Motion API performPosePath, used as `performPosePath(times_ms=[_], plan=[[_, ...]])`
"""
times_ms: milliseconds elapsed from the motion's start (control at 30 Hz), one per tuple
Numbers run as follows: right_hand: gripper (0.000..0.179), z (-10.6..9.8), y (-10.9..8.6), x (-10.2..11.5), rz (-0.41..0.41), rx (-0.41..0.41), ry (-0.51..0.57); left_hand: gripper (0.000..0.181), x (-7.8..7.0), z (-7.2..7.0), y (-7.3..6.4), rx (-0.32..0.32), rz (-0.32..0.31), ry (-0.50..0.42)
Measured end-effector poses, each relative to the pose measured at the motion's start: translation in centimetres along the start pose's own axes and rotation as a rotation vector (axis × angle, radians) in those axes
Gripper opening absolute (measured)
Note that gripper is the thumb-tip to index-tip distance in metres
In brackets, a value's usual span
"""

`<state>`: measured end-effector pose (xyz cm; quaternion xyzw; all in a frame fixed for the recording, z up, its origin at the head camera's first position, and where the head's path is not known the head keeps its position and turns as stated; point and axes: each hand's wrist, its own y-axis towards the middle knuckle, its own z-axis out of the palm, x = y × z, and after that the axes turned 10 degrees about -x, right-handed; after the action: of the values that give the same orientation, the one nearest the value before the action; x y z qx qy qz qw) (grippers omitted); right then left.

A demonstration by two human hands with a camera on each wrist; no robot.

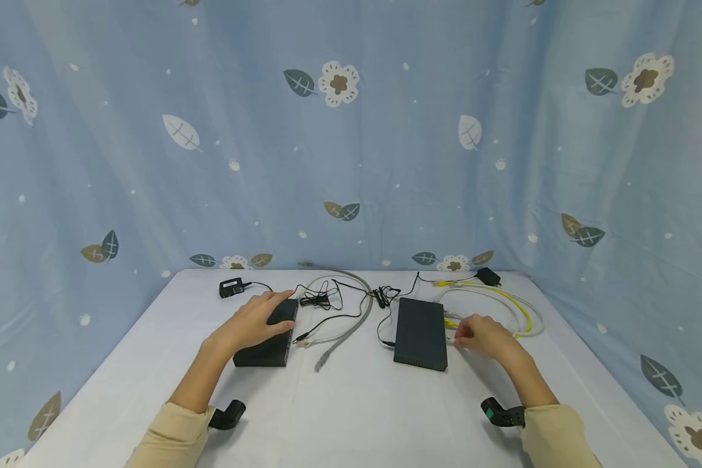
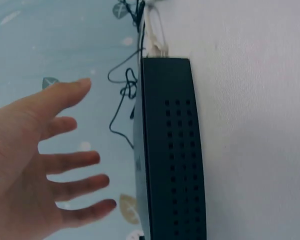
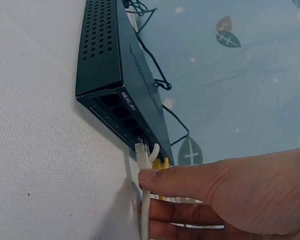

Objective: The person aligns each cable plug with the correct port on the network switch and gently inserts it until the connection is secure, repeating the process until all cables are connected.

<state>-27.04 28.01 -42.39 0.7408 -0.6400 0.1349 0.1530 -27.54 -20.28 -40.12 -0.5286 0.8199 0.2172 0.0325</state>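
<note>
In the head view my left hand (image 1: pixel 251 324) is over a black network switch (image 1: pixel 262 355) at the left, with fingers spread. The left wrist view shows those fingers straight beside the switch's vented side, a gap between them. At the right lies a second black network switch (image 1: pixel 421 333), marked MERCURY in the right wrist view. My right hand (image 1: pixel 487 335) is beside its port edge. Thumb and fingers pinch the plug of a white network cable (image 3: pixel 143 159), its tip right at a port. Yellow cable plugs (image 3: pixel 157 164) sit in the ports just behind; several nearer ports are bare.
A thick grey network cable (image 1: pixel 367 305) curves between the switches, near bundled black power cords (image 1: pixel 318 299). Black power adapters (image 1: pixel 231 287) (image 1: pixel 488 277) lie at the back left and back right. Yellow cable (image 1: pixel 526 317) loops right of the right switch. A patterned curtain (image 1: pixel 386 162) hangs behind the table.
</note>
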Motion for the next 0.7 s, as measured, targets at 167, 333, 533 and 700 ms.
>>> performPosePath(times_ms=[167, 333, 533, 700], plan=[[0.008, -0.06, -0.13, 0.20, 0.001, 0.007, -0.003, 0.075, 0.12, -0.71, -0.33, 0.058, -0.075, 0.067], [0.008, -0.12, -0.07, 0.24, -0.004, 0.013, -0.004, 0.079, 0.29, -0.56, -0.60, 0.116, -0.140, 0.086], [0.008, -0.24, -0.02, 0.23, 0.007, 0.018, -0.010, 0.082, -0.04, -0.25, -0.44, 0.158, -0.172, 0.101], [0.008, -0.22, 0.11, 0.10, 0.014, 0.021, -0.004, 0.087, -0.41, -0.03, -0.34, 0.190, -0.200, 0.123]])
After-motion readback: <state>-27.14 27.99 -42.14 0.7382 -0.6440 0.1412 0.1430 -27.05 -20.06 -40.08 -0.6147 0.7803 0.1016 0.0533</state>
